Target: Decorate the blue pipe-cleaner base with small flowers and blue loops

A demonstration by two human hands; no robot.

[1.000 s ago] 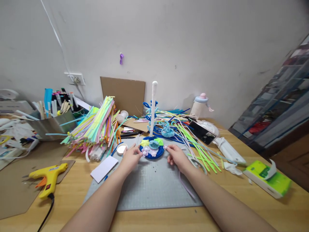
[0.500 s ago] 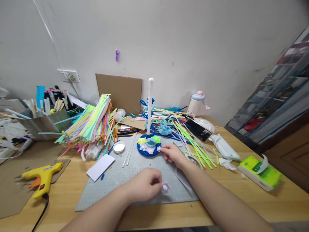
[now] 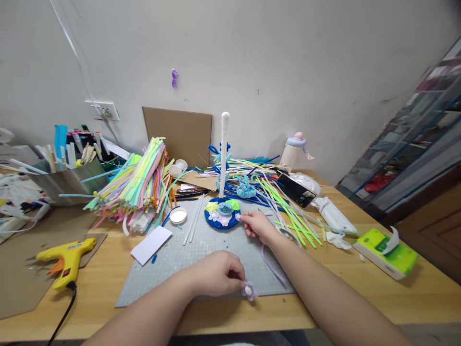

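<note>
My left hand (image 3: 223,275) pinches a lilac fuzzy flower (image 3: 249,290) with a white centre, above the front edge of the grey cutting mat (image 3: 209,259). My right hand (image 3: 257,225) is closed at the right rim of a round blue fuzzy base (image 3: 219,225). Its fingertips are on a small pale pink flower (image 3: 238,217) at that rim. Yellow, green, teal, white and pink fuzzy pieces cover the base's top. A white upright stem (image 3: 224,154) rises at its back, with blue loops behind it.
To the left lie a yellow glue gun (image 3: 66,259), a white card (image 3: 151,245) and a large bundle of pipe cleaners (image 3: 133,182). Loose green pipe cleaners (image 3: 291,211), a phone (image 3: 296,190) and a green tissue pack (image 3: 387,252) are on the right. A bottle (image 3: 293,151) stands behind.
My left hand has shifted slightly right, and its lilac flower has turned to show its petals, a little lower. My right hand stays at the base's rim. The view has tilted slightly.
</note>
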